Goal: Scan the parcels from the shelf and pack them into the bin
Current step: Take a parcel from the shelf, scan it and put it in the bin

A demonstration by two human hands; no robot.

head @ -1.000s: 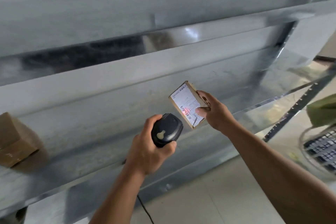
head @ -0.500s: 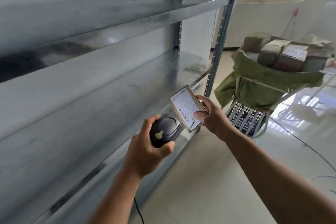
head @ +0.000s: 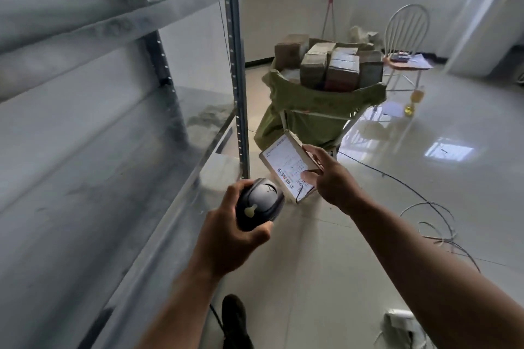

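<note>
My right hand (head: 330, 176) pinches a small flat cardboard parcel (head: 285, 161), its white barcode label facing me, thumb on the label. My left hand (head: 229, 241) grips a black handheld scanner (head: 259, 204) just below and left of the parcel, its head aimed at the label. Beyond the parcel stands the bin (head: 312, 110), a frame lined with a green sack, piled with several cardboard boxes (head: 337, 68). The metal shelf (head: 113, 122) fills the left side; its visible levels hold no parcels.
A shelf upright (head: 239, 93) stands between me and the bin. Loose cables (head: 425, 212) trail over the glossy tiled floor at right. A white chair (head: 405, 37) with papers stands behind the bin. My shoe (head: 234, 312) shows at the bottom.
My view has swung right, away from the shelf toward the bin. The red scan light seen on the label a second ago is gone. Both hands keep their holds.
</note>
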